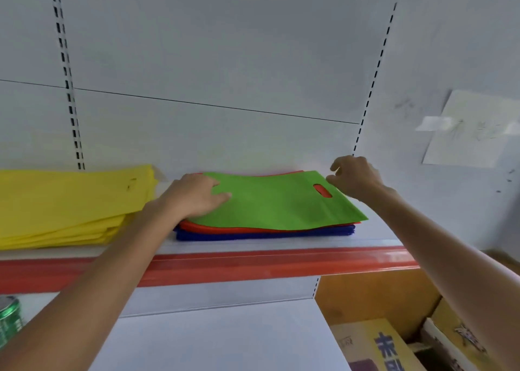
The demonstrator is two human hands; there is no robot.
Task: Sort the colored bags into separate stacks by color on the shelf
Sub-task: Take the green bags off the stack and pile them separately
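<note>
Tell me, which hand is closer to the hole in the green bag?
Right. The right hand is just beside the hole, at the right end of the green bag; the left hand rests on its far left end.

Matt, cloth-like green bag [275,202] and yellow stack [70,202]; glossy red plastic strip [253,263] on the smooth white shelf [375,231] (painted metal, apparently); matt cardboard box [374,342].

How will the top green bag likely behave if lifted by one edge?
Probably floppy and very light: the green bag is a thin sheet with a wavy front edge. It may slide over the red bag beneath; the left hand presses it flat.
</note>
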